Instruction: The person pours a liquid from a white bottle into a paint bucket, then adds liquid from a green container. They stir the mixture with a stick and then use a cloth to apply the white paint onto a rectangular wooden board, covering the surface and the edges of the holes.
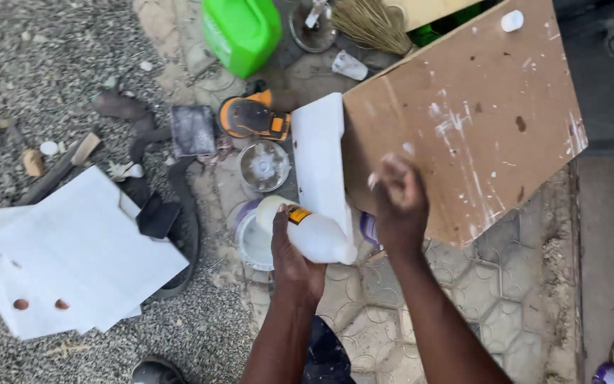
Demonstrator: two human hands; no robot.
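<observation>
My left hand (294,259) is wrapped around a white plastic bottle (307,231), held tilted above an open white tin (252,245) on the paved ground (513,284). My right hand (399,206) is blurred, its fingers loosely curled and holding nothing I can make out, against a white moulded piece (319,167) that leans on a paint-flecked brown board (477,107). An orange sander (254,117), a round lid (264,165), a green jerrycan (241,30) and white panels (72,256) lie around. The broom (372,23) is cut off at the top edge.

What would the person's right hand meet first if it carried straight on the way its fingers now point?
Probably the brown board: the right hand points up-frame at its lower edge, beside the white panel. Depth is unclear.
</observation>
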